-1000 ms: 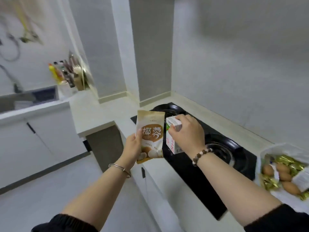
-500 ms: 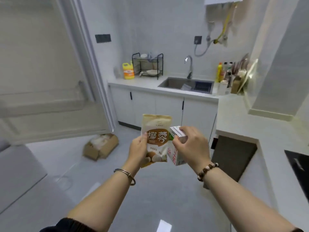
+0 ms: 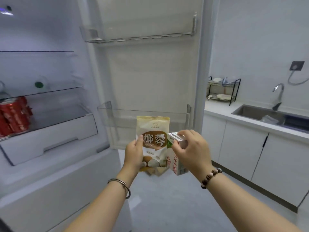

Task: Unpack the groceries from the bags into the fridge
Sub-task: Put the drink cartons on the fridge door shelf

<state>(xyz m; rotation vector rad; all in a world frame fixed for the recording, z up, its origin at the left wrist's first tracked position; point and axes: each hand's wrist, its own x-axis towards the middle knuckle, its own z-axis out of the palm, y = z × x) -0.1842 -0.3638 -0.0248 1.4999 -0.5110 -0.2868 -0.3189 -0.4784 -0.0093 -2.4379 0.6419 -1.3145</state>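
Now, my left hand (image 3: 133, 152) grips a desiccated-coconut pouch (image 3: 153, 139), my right hand (image 3: 192, 148) pinches a milk carton (image 3: 177, 162), both upright, ready for the door shelf (image 3: 143, 120).

We held both forearms out in front of us, wrists level and close together. Our left hand (image 3: 133, 152) stood upright, fingers and thumb closed in a pinch. Our right hand (image 3: 192, 149) curled palm-down, fingertips (image 3: 175, 144) clamped shut just beside the left.
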